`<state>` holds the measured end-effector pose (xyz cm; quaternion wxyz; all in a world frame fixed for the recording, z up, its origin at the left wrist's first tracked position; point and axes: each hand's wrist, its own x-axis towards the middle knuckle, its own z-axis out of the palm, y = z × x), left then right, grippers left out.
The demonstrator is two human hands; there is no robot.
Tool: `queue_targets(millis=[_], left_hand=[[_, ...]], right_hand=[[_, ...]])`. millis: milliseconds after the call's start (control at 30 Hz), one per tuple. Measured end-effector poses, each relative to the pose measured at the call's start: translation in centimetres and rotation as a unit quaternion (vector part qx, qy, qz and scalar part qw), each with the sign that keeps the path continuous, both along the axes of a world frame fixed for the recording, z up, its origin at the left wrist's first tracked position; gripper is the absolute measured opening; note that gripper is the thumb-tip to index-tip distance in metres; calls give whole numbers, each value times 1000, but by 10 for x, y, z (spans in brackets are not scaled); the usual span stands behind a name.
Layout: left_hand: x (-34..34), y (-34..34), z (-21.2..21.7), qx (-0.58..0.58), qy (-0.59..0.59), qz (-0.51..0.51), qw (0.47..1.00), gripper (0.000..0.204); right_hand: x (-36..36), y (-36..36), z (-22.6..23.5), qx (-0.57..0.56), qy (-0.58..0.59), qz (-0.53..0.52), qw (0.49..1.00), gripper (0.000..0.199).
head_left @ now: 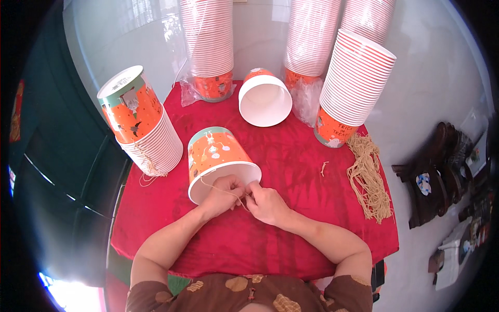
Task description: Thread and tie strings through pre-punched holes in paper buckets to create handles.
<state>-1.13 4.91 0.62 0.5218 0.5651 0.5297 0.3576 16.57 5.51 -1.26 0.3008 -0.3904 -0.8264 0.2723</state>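
Observation:
An orange paper bucket (221, 148) with a green base band and printed figures lies tilted on the red cloth, its white mouth facing me. A tan string (218, 188) comes from the left part of its rim and crosses over my left hand (224, 196). That hand is closed at the bucket's mouth, fingers pinched on the string. My right hand (267, 204) meets it at the right side of the rim, thumb and fingers pinched together on the string. The fingertips of both hands partly hide what lies between them.
Another bucket (265, 104) lies on its side farther back. Stacked buckets stand at left (156, 140) and right (356, 78), with plastic-wrapped stacks (208, 47) behind. A bundle of tan strings (369, 179) lies at the table's right edge; a short string piece (324, 168) lies nearby.

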Motion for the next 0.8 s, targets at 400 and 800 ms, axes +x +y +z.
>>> queue_targets(millis=[400,800], left_hand=[[0,-1,2,-14,-9,-2,1000,10],[2,-3,5,-12,-12,15,1000,13]], right_hand=[[-1,-2,-2,8,51,-16,999,17],[-6,-4,-1,77,58,-64,993,11]])
